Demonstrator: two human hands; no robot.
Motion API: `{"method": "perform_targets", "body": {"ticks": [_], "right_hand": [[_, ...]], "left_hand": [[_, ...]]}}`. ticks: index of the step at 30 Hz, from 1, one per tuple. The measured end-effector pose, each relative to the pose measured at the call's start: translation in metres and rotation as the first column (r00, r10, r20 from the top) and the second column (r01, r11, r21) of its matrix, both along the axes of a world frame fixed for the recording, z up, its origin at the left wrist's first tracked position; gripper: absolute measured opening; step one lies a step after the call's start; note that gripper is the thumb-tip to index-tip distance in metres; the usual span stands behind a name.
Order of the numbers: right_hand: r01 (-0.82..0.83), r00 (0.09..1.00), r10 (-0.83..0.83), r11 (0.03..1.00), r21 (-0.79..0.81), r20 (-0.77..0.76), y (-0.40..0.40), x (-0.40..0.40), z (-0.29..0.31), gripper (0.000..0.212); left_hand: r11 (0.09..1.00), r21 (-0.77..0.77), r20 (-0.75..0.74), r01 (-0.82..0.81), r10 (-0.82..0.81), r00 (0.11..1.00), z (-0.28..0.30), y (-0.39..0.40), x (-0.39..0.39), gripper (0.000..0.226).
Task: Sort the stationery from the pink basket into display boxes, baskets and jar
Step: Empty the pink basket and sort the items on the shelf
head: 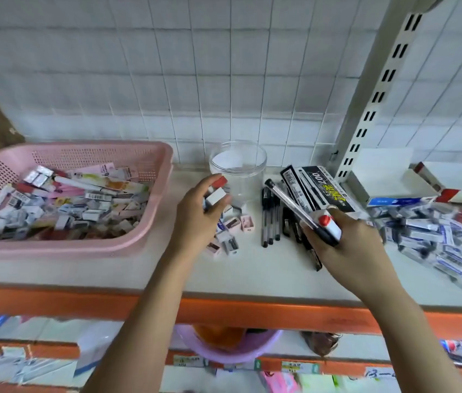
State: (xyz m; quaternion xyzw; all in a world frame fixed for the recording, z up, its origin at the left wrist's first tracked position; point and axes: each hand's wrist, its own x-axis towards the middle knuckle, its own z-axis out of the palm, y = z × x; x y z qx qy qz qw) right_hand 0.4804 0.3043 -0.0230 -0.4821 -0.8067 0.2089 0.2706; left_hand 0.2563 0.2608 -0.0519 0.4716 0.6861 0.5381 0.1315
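Left grip pinches small boxes just before jar; right grip clasps pen and red-capped item.

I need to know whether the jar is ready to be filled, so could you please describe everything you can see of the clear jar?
The clear jar is a wide, round container that looks like transparent plastic. It has no lid on and looks empty. It stands upright at the back of the shelf against the tiled wall, between the pink basket and the black pens. The left hand overlaps its lower left edge; contact is unclear.
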Motion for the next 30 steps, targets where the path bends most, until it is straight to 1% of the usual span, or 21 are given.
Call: {"method": "perform_targets", "body": {"ticks": [2, 4, 6, 8, 12, 15, 17, 19, 24, 27, 30], "right_hand": [[-0.021, 1.0, 0.021, 1.0, -0.007, 0.002, 0.004, 0.001, -0.002, 0.022], [-0.039, 0.999, 0.039, 0.999, -0.012, -0.01, 0.007, 0.0, -0.004, 0.018], [-0.037, 0.999, 0.037, 0.999, -0.026, -0.016, 0.01, -0.002, -0.006, 0.013], [-0.035, 0.999, 0.035, 0.999, -0.04, -0.009, 0.012, -0.006, -0.008, 0.017], [-0.025, 1.0, 0.025, 0.999, -0.035, -0.004, 0.017, -0.014, -0.015, 0.014], [-0.033, 0.999, 0.032, 0.999, -0.041, -0.037, 0.02, -0.019, -0.019, 0.012], [-0.032, 0.999, 0.031, 0.998, -0.044, -0.038, 0.023, -0.021, -0.022, 0.015], [-0.029, 0.999, 0.028, 0.999, -0.046, -0.039, 0.026, -0.022, -0.023, 0.018], [-0.042, 0.998, 0.04, 0.999, -0.035, -0.043, 0.031, -0.024, -0.025, 0.023], [-0.058, 0.998, 0.056, 0.997, -0.042, -0.037, 0.032, -0.026, -0.026, 0.013], [-0.066, 0.998, 0.065, 0.997, -0.027, -0.023, 0.031, -0.028, -0.028, 0.014]], "left_hand": [[1.0, -0.015, -0.039, -0.01, 0.009, 0.999, -0.002, 0.004, -0.004, 0.041], [0.999, -0.023, -0.064, -0.022, 0.02, 0.998, -0.003, 0.006, -0.007, 0.042], [1.0, -0.025, -0.068, -0.019, 0.017, 0.998, -0.003, 0.008, -0.008, 0.042], [0.999, -0.035, -0.075, -0.014, 0.011, 0.997, -0.002, 0.008, -0.008, 0.041], [0.998, -0.053, -0.097, -0.015, 0.009, 0.995, -0.003, 0.007, -0.009, 0.04], [0.999, -0.021, -0.197, -0.045, 0.04, 0.98, 0.0, 0.007, -0.01, 0.041], [0.998, 0.019, -0.285, -0.056, 0.059, 0.957, 0.005, 0.008, -0.01, 0.042], [0.998, 0.047, -0.327, -0.049, 0.062, 0.943, 0.007, 0.01, -0.01, 0.041], [0.999, 0.021, -0.325, -0.04, 0.044, 0.945, 0.009, 0.01, -0.009, 0.038], [0.999, 0.022, -0.308, -0.037, 0.042, 0.95, 0.009, 0.004, -0.005, 0.034], [0.994, 0.053, -0.268, -0.091, 0.102, 0.958, 0.001, 0.003, -0.008, 0.031]]}}
